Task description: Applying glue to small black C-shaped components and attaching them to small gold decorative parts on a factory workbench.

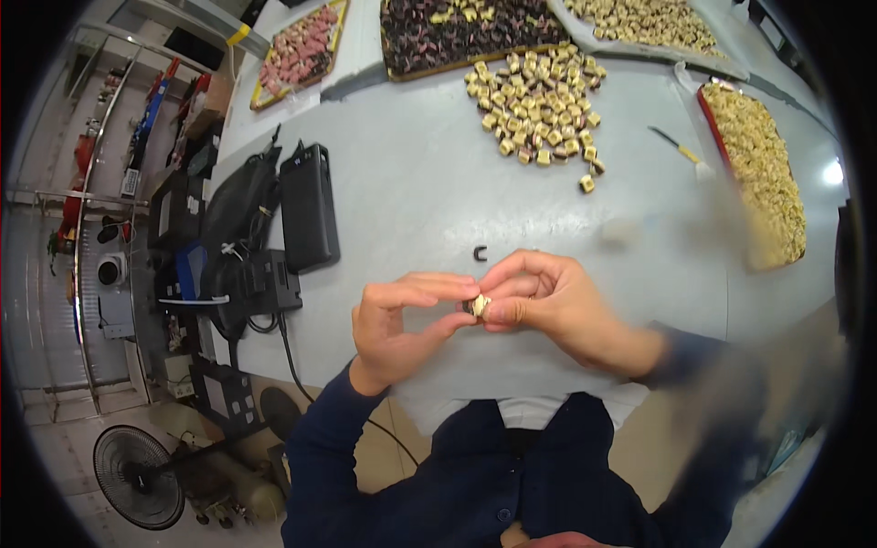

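I'm in what looks like a small workshop for assembling parts by hand. Along the far edge of my grey tabletop (402,183) stand trays (438,72) crowded with small pieces in batches, and a loose heap of two-toned parts (539,111) lies just in front of them. Beyond the left edge I see a metal rack (81,210) loaded with gear, and past the near left corner, a black fan (137,477).

one C-shaped piece (477,254), four trays (712,128), one slim tool (681,146), one fan (137,476)
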`<state>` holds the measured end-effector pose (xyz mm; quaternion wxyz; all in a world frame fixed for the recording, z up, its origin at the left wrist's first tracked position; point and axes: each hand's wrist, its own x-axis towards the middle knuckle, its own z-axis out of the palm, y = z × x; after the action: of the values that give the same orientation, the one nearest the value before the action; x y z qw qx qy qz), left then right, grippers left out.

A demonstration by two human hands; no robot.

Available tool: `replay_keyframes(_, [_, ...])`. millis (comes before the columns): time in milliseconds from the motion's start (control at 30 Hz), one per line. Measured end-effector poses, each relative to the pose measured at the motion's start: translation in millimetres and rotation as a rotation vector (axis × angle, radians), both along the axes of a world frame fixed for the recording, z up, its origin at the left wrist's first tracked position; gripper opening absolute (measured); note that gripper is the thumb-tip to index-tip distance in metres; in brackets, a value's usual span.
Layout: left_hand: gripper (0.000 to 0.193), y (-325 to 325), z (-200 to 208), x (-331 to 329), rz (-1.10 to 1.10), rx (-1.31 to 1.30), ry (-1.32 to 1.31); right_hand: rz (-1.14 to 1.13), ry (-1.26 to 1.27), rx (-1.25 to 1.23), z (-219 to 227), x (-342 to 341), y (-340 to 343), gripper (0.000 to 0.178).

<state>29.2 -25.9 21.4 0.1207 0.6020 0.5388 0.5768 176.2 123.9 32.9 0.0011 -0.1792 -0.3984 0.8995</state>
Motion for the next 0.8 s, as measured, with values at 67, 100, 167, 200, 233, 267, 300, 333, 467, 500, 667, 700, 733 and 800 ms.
replay_keyframes(67, [0.048,-1.4,-2.2,2.0,0.021,-0.009,-0.011,0.011,-0.017,0.009,-1.1,-0.5,1.2,0.026])
replay_keyframes(100, [0.048,-1.7,-2.6,1.5,0.017,0.011,0.004,0.007,-0.002,0.029,-0.2,-1.4,3.8,0.026])
replay_keyframes(167, [0.044,-3.3,-2.6,2.6,0.015,-0.042,0.031,0.088,-0.016,0.189,2.4,-2.1,8.8,0.026])
replay_keyframes(200, [0.044,-2.3,-0.8,3.1,0.001,-0.038,0.048,0.108,-0.018,0.284,3.0,-2.2,10.7,0.026])
replay_keyframes(233, [0.044,-2.1,0.1,4.4,0.006,-0.013,0.056,0.111,-0.011,0.309,2.9,-0.8,11.2,0.026])
replay_keyframes(267, [0.043,-1.9,-0.1,5.2,0.0,-0.009,0.047,0.118,-0.001,0.323,1.9,0.4,11.5,0.027])
replay_keyframes(300, [0.042,-1.6,0.0,6.1,-0.007,-0.005,0.036,0.126,0.008,0.336,2.3,1.2,11.5,0.028])
replay_keyframes(333, [0.042,-1.7,0.5,6.1,0.002,0.019,0.044,0.139,-0.001,0.341,3.8,0.6,11.5,0.029])
replay_keyframes(467, [0.04,-2.5,3.3,7.2,0.029,0.003,0.054,0.116,-0.001,0.328,3.0,-0.6,8.1,0.033])
replay_keyframes(500, [0.039,-2.3,3.9,7.0,0.043,-0.014,0.058,0.12,-0.003,0.351,2.7,-1.2,7.1,0.033])
replay_keyframes(667, [0.039,-8.3,1.3,4.0,0.06,0.01,0.066,0.091,-0.022,0.145,6.1,-2.0,-0.3,0.029])
replay_keyframes(700, [0.04,-8.1,1.6,4.8,0.067,0.008,0.086,0.091,-0.035,0.162,6.2,-1.1,-2.1,0.029])
replay_keyframes(733, [0.04,-9.1,1.8,5.7,0.072,0.02,0.075,0.071,-0.021,0.071,5.2,-1.0,-4.9,0.03])
replay_keyframes(800, [0.041,-9.8,1.9,8.0,0.088,-0.016,0.061,0.056,-0.021,-0.011,7.6,0.5,-6.0,0.03])
